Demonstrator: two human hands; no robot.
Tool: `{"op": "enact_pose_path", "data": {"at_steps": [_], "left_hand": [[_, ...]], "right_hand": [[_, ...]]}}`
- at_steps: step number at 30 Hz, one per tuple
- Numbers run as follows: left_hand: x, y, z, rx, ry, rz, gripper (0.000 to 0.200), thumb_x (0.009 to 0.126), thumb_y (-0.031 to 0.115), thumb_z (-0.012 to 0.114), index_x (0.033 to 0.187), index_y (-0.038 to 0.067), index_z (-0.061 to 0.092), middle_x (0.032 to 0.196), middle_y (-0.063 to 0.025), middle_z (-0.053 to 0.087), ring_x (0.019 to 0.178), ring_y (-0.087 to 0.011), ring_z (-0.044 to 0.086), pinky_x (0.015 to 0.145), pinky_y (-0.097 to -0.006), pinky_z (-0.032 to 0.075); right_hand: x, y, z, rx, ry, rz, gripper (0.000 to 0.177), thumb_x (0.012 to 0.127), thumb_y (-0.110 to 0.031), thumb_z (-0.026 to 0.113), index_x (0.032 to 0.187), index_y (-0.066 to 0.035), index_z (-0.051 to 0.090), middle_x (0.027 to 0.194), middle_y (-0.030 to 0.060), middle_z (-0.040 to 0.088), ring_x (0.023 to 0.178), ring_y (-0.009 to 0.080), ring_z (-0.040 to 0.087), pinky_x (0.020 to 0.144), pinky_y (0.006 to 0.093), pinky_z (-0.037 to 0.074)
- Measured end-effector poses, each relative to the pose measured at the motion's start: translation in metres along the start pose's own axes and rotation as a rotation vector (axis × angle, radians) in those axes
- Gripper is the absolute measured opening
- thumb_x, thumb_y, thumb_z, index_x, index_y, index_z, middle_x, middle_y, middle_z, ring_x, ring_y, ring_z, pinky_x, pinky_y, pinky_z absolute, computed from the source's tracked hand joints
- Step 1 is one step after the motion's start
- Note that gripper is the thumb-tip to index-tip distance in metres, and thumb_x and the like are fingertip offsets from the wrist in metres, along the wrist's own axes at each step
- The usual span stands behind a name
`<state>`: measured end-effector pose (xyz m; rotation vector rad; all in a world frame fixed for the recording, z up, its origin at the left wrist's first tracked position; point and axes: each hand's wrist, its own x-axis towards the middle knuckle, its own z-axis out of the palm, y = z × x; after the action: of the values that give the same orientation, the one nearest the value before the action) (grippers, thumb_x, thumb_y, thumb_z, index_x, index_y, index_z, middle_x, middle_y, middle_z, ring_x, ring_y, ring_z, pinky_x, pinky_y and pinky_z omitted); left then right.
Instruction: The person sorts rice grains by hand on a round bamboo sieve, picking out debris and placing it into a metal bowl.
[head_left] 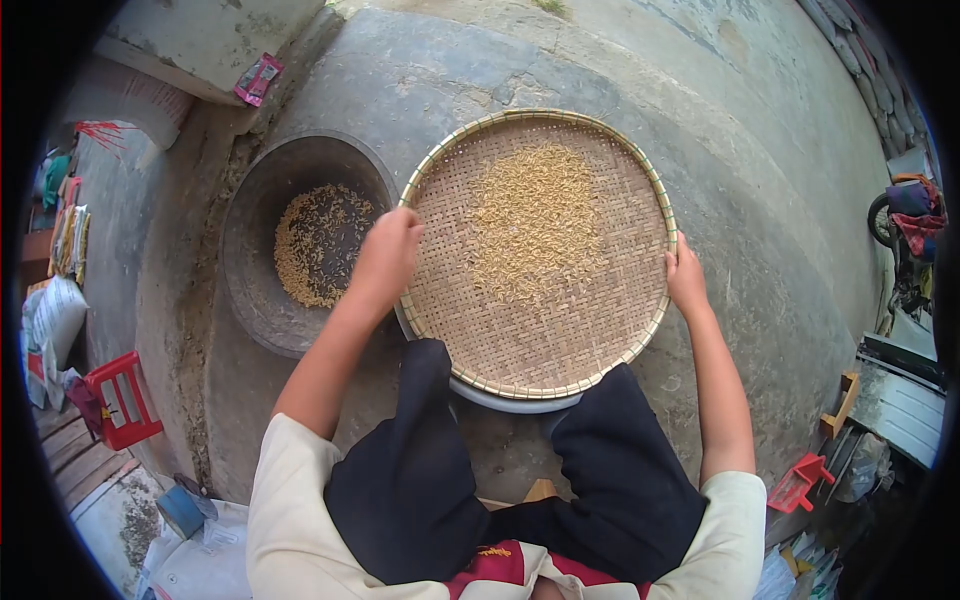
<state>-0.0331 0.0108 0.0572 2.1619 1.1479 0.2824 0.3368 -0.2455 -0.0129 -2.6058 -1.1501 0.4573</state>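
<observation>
A round woven bamboo winnowing tray (480, 350) is in front of my knees, with a layer of unhusked rice grains (540, 225) spread over its middle and far part. My left hand (390, 255) is closed on the tray's left rim. At the right rim, my right hand (685, 275) grips the edge, its thumb showing and its other fingers partly hidden. Beneath the tray's near edge shows part of a grey basin (515, 403). Just left of the tray stands a wide dark tub (255, 305) with scattered rice grains (310, 270) at its bottom.
Grey concrete floor (760, 330) surrounds the tray. A pink packet (258, 80) lies on a ledge at upper left. Red plastic stools, one at left (124, 400) and one at lower right (798, 482), stand near sacks and clutter. A motorbike (905, 225) is at far right.
</observation>
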Motion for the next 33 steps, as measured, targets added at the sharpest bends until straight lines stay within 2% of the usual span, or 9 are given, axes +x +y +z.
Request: {"op": "enact_pose_path", "data": {"at_steps": [3,6,7,9,12,16,18,24,33], "left_hand": [[-0.014,-0.026,-0.044,-0.059,0.202,-0.132,0.008,0.088,0.006,0.052,0.089,-0.001,0.052,0.073,-0.0145,0.062,0.068,-0.0268,0.062,0.061,-0.0345,0.048],[-0.021,-0.047,-0.072,0.435,0.237,-0.220,0.009,0.079,0.005,0.060,0.088,0.004,0.057,0.103,-0.0123,0.061,0.101,-0.0270,0.056,0.084,-0.0392,0.044],[-0.022,-0.048,-0.071,0.440,0.237,-0.211,0.009,0.079,0.005,0.060,0.088,0.004,0.057,0.103,-0.0123,0.061,0.101,-0.0270,0.056,0.084,-0.0392,0.044],[-0.023,-0.041,-0.060,0.370,0.261,-0.092,0.015,0.073,0.005,0.064,0.087,0.007,0.059,0.120,-0.0141,0.052,0.118,-0.0315,0.043,0.097,-0.0456,0.033],[-0.008,-0.014,-0.027,0.185,0.156,0.203,0.019,0.071,0.007,0.068,0.088,0.007,0.060,0.125,-0.0185,0.048,0.123,-0.0397,0.036,0.103,-0.0474,0.027],[0.023,0.002,0.020,0.137,0.032,0.410,0.020,0.072,0.006,0.067,0.091,0.007,0.059,0.113,-0.0127,0.053,0.112,-0.0328,0.045,0.095,-0.0407,0.038],[0.038,-0.004,0.041,0.071,-0.223,0.457,0.022,0.073,0.005,0.067,0.093,0.006,0.059,0.102,-0.0098,0.055,0.102,-0.0293,0.049,0.087,-0.0376,0.042],[0.063,-0.019,0.053,0.077,-0.335,0.439,0.020,0.072,0.005,0.067,0.090,0.005,0.058,0.090,-0.0086,0.056,0.093,-0.0285,0.050,0.082,-0.0371,0.043],[0.064,-0.012,0.050,0.190,-0.379,0.431,0.010,0.077,0.012,0.065,0.086,0.009,0.062,0.089,-0.0058,0.055,0.095,-0.0255,0.050,0.081,-0.0360,0.043]], "right_hand": [[0.001,-0.002,-0.002,0.029,-0.015,0.016,0.047,0.090,-0.015,0.049,0.134,-0.007,0.034,0.106,0.0220,0.058,0.096,0.0373,0.057,0.080,0.0422,0.046],[-0.001,-0.005,-0.004,0.044,-0.019,0.033,0.046,0.090,-0.014,0.048,0.134,-0.008,0.035,0.107,0.0220,0.058,0.097,0.0375,0.057,0.081,0.0423,0.046],[-0.001,-0.006,-0.004,0.036,-0.019,0.039,0.046,0.090,-0.014,0.048,0.134,-0.008,0.035,0.107,0.0219,0.058,0.097,0.0376,0.057,0.081,0.0424,0.046],[-0.001,-0.005,-0.003,0.039,-0.008,0.037,0.046,0.090,-0.014,0.049,0.134,-0.008,0.036,0.106,0.0220,0.058,0.096,0.0377,0.057,0.081,0.0423,0.046],[0.001,-0.005,-0.003,0.038,-0.012,0.041,0.046,0.090,-0.015,0.049,0.133,-0.007,0.037,0.106,0.0222,0.058,0.096,0.0376,0.058,0.080,0.0420,0.046],[0.002,-0.002,-0.002,0.052,-0.005,0.034,0.046,0.090,-0.015,0.050,0.133,-0.006,0.038,0.105,0.0228,0.058,0.095,0.0372,0.058,0.080,0.0415,0.046],[0.003,0.001,0.000,0.051,0.002,0.029,0.046,0.090,-0.015,0.050,0.133,-0.006,0.039,0.106,0.0229,0.058,0.095,0.0371,0.058,0.080,0.0414,0.046],[0.003,0.003,0.001,0.039,0.001,0.023,0.046,0.090,-0.015,0.050,0.133,-0.007,0.038,0.105,0.0228,0.058,0.094,0.0376,0.058,0.079,0.0424,0.046],[0.003,0.007,0.005,0.059,0.028,-0.007,0.045,0.089,-0.015,0.050,0.133,-0.008,0.038,0.102,0.0229,0.058,0.092,0.0385,0.058,0.078,0.0430,0.046]]}}
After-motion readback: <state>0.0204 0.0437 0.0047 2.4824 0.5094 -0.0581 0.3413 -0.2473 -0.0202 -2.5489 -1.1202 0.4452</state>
